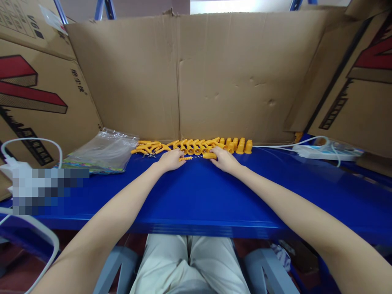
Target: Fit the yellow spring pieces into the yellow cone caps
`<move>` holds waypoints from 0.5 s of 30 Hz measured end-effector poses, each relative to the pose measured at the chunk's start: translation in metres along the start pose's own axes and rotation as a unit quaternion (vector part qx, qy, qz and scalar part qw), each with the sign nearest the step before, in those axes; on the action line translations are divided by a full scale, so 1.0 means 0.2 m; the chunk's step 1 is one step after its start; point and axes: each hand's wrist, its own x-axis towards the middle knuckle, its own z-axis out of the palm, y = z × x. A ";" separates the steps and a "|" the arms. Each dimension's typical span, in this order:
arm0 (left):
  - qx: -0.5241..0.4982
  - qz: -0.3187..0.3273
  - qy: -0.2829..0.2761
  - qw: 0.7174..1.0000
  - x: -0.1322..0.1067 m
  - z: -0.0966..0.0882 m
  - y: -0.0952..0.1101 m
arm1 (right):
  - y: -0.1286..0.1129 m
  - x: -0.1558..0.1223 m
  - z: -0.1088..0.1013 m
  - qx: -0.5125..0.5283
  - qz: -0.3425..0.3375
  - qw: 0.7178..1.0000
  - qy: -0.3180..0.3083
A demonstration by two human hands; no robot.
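While both hands meet over the far part of the blue metal desk [196, 196], one piece looks to be in work. Left hand [171, 160]: fingers closed around the near end of a short yellow ribbed plastic spiral [186, 159]. Right hand [226, 160]: pinching a smooth yellow plastic cylinder [208, 156]. Between them a thin silvery metal coil [197, 157] seems to run from one yellow part to the other; whether it is fixed at either end, cannot tell. Whether the parts rest on the desk or are lifted, also unclear.

Progress, as judged: this one piece is midway, its yellow parts apart with the coil exposed. Whether any others are finished cannot be read from the layout; more parts wait outside the grip.

Count: spiral, one; cylinder, one; coil, one. Just behind, yellow flared round cups with open mouths facing the wearer [198, 151]: four clear, maybe more behind the right hand. Yellow upright tapered cups [248, 147], right of that hand: at least five. Yellow branched plastic handles with silvery spirals [150, 147], heaped left: several, overlapping, no sure number. Clear flat plastic bags [101, 151], further left: one stack, layers uncountable.
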 end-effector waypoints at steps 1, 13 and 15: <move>0.000 0.000 0.002 1.000 0.00 0.00 0.00 | 0.00 0.00 0.00 0.007 -0.003 1.000 0.003; 0.008 0.007 0.008 1.000 -0.01 -0.02 0.01 | 0.05 0.02 0.08 0.102 -0.060 0.990 0.073; 0.013 0.006 0.006 1.000 -0.01 -0.02 0.01 | 0.06 0.02 0.09 0.110 -0.058 0.989 0.082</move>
